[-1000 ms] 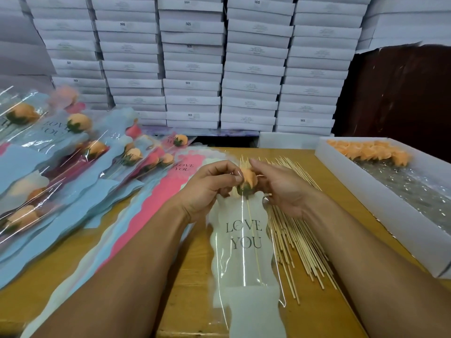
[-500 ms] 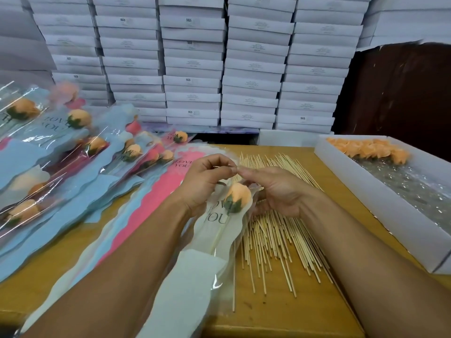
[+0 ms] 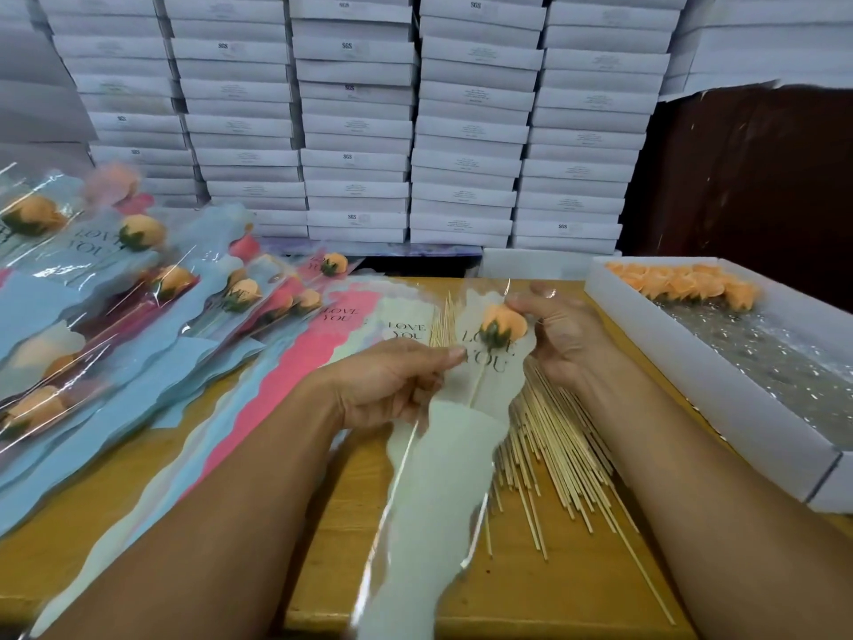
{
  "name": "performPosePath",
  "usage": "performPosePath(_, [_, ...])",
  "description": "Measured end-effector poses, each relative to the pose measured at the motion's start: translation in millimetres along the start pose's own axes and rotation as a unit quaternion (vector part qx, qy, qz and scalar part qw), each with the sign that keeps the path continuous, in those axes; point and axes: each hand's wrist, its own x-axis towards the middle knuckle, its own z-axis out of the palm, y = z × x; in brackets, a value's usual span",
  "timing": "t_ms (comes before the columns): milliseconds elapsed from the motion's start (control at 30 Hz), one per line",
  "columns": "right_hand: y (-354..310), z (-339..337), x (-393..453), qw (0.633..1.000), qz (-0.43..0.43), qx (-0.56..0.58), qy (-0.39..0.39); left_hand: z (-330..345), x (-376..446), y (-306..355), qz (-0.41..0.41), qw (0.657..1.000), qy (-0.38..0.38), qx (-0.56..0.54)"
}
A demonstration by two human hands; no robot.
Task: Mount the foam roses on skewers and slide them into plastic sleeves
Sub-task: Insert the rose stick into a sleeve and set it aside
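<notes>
An orange foam rose on a skewer sits inside a pale plastic sleeve printed "LOVE YOU", held above the table. My left hand pinches the sleeve's left edge just below the rose. My right hand grips the sleeve's upper right side beside the rose. Loose bamboo skewers lie spread on the wood under the sleeve. More orange roses fill the far end of a white box.
Finished sleeved roses are piled at the left, with empty pink and blue sleeves fanned beside them. The white box stands at the right. Stacked white cartons form the back wall. The wooden table shows at the front.
The rose has slid deeper into the sleeve, past the printed words. Both hands moved with the sleeve: the left dropped lower on its edge, the right rose to the top.
</notes>
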Motion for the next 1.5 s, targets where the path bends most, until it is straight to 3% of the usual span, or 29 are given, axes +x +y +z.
performPosePath(167, [4,0,7,0.998,-0.025,0.038,0.040,-1,-2,-4,-0.052,0.996,-0.066,0.027])
performPosePath(300, [7,4,3,1.000,-0.004,0.019,0.001,0,-1,-3,-0.028,0.999,-0.023,0.002])
performPosePath(433, [11,13,-11,0.986,0.076,-0.095,-0.110,0,-1,0,0.016,0.998,0.061,-0.027])
performPosePath(533, [13,21,-24,0.950,0.127,-0.213,-0.191,-4,3,0,0.057,0.986,0.145,-0.054])
performPosePath(633, [11,24,-36,0.880,0.162,-0.317,-0.312,-10,6,4,0.098,0.963,0.229,-0.106])
performPosePath(700, [11,25,-40,0.841,0.177,-0.349,-0.372,-17,8,6,0.119,0.945,0.281,-0.121])
performPosePath(800, [11,26,-43,0.822,0.185,-0.351,-0.409,-28,11,10,0.148,0.923,0.320,-0.154])
performPosePath(933, [10,29,-44,0.833,0.192,-0.322,-0.406,-36,16,14,0.111,0.903,0.392,-0.135])
performPosePath(1033, [15,34,-47,0.866,0.168,-0.299,-0.365,-30,24,22,0.021,0.897,0.441,0.025])
performPosePath(1167, [18,36,-46,0.920,0.122,-0.246,-0.281,-12,21,35,-0.012,0.915,0.385,0.122])
performPosePath(1267, [21,36,-42,0.937,0.088,-0.243,-0.237,1,8,39,-0.052,0.926,0.325,0.185])
performPosePath(1367, [22,36,-41,0.938,0.056,-0.252,-0.230,11,-2,37,-0.059,0.942,0.284,0.171])
performPosePath(1500, [23,37,-41,0.934,0.019,-0.252,-0.253,19,-7,34,-0.030,0.951,0.300,0.076])
